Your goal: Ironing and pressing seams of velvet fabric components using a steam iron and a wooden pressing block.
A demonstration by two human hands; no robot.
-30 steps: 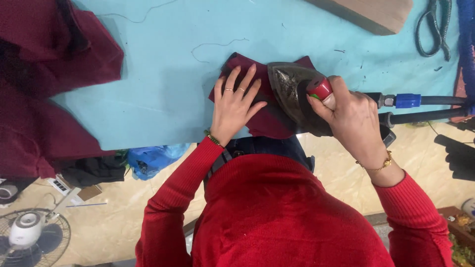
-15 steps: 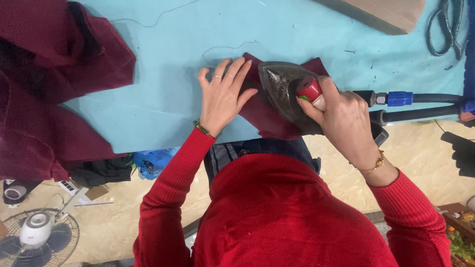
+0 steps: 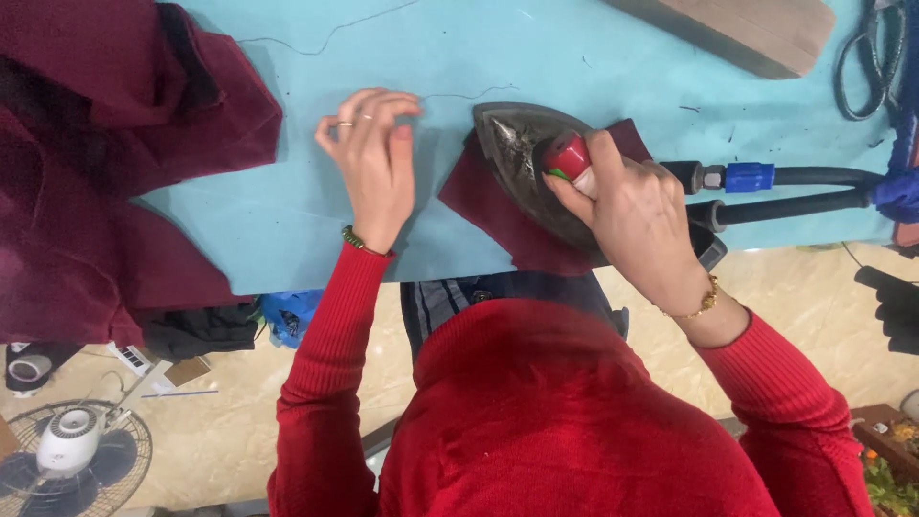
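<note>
Two hands work on a blue table (image 3: 536,48). The right hand (image 3: 637,211) clenches the red handle of an iron (image 3: 522,148), which sits on a maroon patch (image 3: 498,206). At nine o'clock from the iron, the left hand (image 3: 373,163) rests loose-fingered, grasping nothing. Maroon cloth (image 3: 105,163) is heaped further toward nine.

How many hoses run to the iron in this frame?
2: the upper hose with a blue fitting and the lower hose just beneath it, both right of the iron under the right hand.
</note>
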